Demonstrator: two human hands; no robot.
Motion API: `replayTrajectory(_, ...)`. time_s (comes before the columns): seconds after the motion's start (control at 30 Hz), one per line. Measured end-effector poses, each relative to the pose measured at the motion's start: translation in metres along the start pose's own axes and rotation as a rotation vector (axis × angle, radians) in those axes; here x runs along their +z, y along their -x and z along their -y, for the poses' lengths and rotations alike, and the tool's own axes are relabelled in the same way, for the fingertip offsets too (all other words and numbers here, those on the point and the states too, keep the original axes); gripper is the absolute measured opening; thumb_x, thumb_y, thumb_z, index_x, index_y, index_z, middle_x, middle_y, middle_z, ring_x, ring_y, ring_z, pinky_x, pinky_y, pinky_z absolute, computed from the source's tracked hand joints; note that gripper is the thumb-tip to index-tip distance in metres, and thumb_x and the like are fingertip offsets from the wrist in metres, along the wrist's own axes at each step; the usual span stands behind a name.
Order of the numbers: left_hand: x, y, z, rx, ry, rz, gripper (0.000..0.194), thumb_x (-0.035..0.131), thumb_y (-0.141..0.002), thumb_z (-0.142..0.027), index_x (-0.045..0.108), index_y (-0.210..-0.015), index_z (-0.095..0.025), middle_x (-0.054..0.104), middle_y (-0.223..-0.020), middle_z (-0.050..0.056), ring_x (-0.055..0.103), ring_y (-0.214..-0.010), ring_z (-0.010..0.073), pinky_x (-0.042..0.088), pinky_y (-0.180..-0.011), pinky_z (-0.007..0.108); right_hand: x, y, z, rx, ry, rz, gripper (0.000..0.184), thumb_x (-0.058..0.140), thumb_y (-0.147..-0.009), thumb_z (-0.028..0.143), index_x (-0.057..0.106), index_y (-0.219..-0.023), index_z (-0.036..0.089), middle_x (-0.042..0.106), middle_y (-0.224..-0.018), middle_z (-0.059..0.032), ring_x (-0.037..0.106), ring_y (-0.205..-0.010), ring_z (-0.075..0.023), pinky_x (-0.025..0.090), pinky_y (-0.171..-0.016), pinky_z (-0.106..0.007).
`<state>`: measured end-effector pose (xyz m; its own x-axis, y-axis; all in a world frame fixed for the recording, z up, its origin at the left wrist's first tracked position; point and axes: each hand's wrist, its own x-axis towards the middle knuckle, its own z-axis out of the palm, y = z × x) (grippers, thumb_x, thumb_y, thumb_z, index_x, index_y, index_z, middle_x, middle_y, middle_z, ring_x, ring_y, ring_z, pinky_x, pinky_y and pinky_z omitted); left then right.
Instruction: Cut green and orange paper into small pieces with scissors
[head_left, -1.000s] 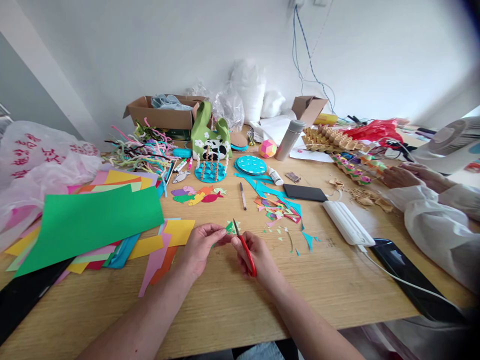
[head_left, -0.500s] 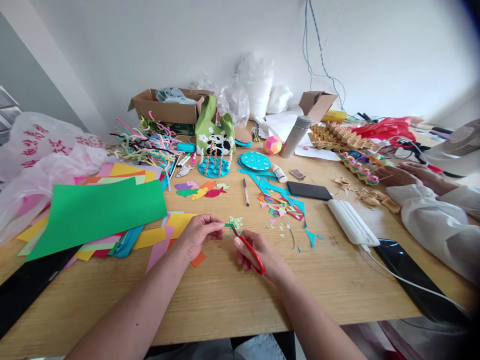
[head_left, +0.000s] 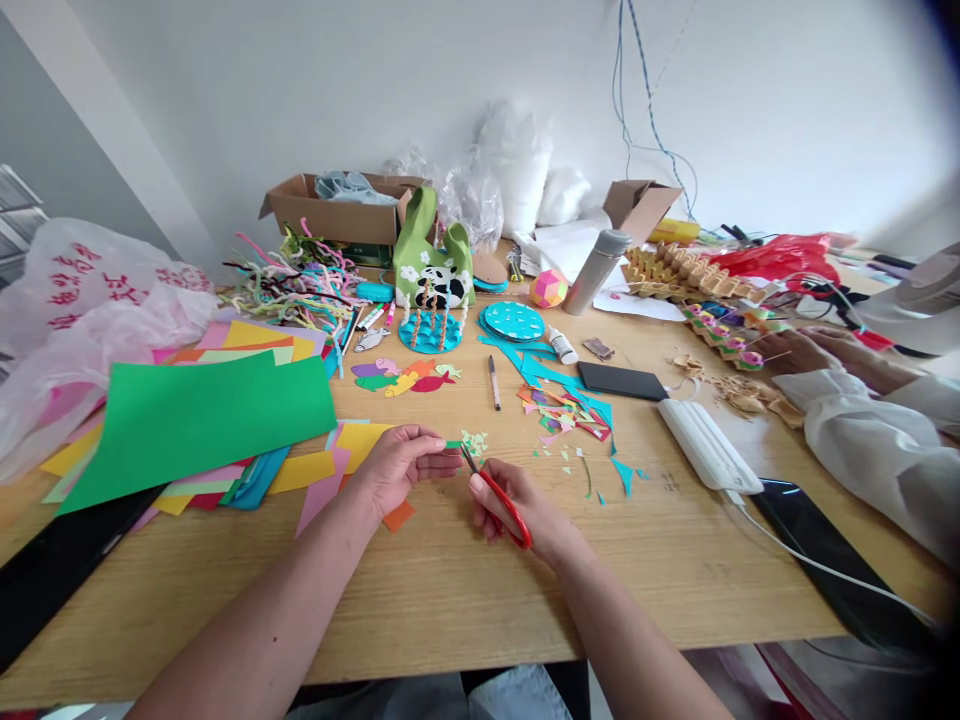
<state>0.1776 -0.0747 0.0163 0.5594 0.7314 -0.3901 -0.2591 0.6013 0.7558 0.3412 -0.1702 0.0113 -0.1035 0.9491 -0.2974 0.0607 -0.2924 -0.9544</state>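
My left hand point(head_left: 397, 465) pinches a small green paper strip point(head_left: 452, 445) just above the wooden table point(head_left: 450, 590). My right hand point(head_left: 517, 505) grips red-handled scissors point(head_left: 501, 495), their blades pointing up toward the strip's end. A little heap of tiny green snippets point(head_left: 474, 441) lies right behind the blades. A large green paper sheet point(head_left: 195, 420) tops a fan of coloured sheets to the left.
Coloured paper scraps point(head_left: 566, 415), a pen point(head_left: 494, 383), paper fish point(head_left: 405, 377), a black phone point(head_left: 621, 381) and a white power strip point(head_left: 709, 445) lie beyond. Another person's hands point(head_left: 799, 352) work at the right. Boxes, pipe cleaners point(head_left: 300, 285) and bags line the back.
The view shifted slightly. My right hand drew the scissors down and to the right; the left hand keeps the green strip, and more snippets lie on the table.
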Motion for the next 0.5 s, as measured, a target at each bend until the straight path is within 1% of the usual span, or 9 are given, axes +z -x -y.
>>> replayTrajectory(0.23,0.002,0.0002,0.001,-0.017,-0.027,0.031,0.02,0.078,-0.059,-0.016,0.061,-0.069,-0.011,0.074,-0.072,0.011,0.071,-0.07,0.0226,0.055,-0.073,0.035,0.0012,0.0009,0.0028,0.044,0.034,0.019,0.053,0.06,-0.074,0.069,0.042,-0.075,0.019,0.056,-0.055,0.0042,0.05,-0.041,-0.0071,0.039,-0.039,-0.018)
replayTrajectory(0.5,0.0008,-0.0003,0.002,0.007,-0.038,0.04,0.022,0.08,-0.056,-0.016,0.062,-0.067,-0.012,0.073,-0.069,0.009,0.071,-0.068,0.0224,0.055,-0.072,0.034,0.0019,0.0015,0.0058,0.073,0.064,0.003,0.056,0.06,-0.07,0.072,0.041,-0.074,0.019,0.054,-0.051,0.0059,0.048,-0.038,-0.0066,0.037,-0.036,-0.017)
